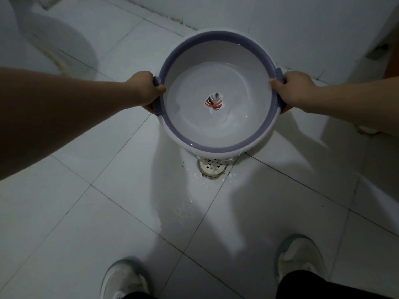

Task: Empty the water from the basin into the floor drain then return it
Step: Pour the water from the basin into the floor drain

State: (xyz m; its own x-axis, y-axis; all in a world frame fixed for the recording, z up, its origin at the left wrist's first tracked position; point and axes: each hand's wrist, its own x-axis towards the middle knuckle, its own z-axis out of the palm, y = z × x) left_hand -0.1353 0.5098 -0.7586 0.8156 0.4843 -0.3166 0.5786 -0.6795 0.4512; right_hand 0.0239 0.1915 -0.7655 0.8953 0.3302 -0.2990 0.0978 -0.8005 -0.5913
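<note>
Pour step is on right now, and I'd say it's close to done. The round white plastic basin with the purple rim point(216, 148) is up off the floor in the middle of the view, its near lip hanging just above the round metal floor drain point(212, 168). Left hand point(146, 89) is curled around the left handle and right hand point(295, 91) around the right one, thumbs hooked over the rim. I can only make out a thin glint of water inside, around the leaf print point(213, 101) on the bottom. There's a wet patch on the white floor tiles point(172, 190) spreading toward the near side.

Next move, I reckon: tip it a touch more to shed the last drops, level it, then carry it back. Where it belongs isn't visible.

Room-wise, the tiled wall point(302, 29) sits close behind the far rim and the white toilet point(54, 46) is far left, so the open floor is on the near side, by the two white shoes point(123, 279). The wet tile looks slippery.
</note>
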